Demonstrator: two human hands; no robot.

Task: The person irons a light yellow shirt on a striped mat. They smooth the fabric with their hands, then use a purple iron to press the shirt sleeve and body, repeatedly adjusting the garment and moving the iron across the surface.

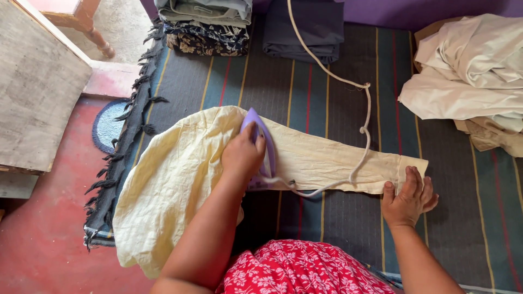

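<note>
On striped mat: our left hand (242,155) wraps iron (260,142) handle tight; right hand (407,198) flat, fingers spread, pinning cloth (327,160) hem.

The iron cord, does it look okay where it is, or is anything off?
The cream cord lies across the pale yellow garment, looped and knotted, trailing under the purple iron held by the left hand. The right hand pins the garment's end.
</note>
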